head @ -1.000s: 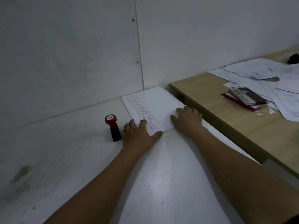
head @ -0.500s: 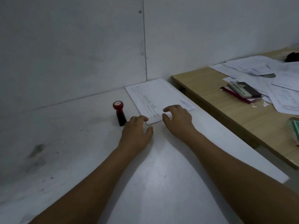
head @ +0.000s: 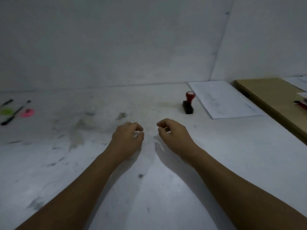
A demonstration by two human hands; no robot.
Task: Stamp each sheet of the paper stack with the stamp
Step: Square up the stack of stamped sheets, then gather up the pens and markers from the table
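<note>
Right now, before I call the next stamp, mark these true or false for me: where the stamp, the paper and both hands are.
1. The stamp stands upright on the white table, left of the paper stack. True.
2. The left hand and right hand are both off the paper stack. True.
3. The right hand grips the stamp. False: its fingers are loosely curled and hold nothing, short of the stamp.
4. The paper stack lies on the wooden desk. False: it lies on the white table, beside the desk.
5. Pens lie at the table's far left. True.
</note>
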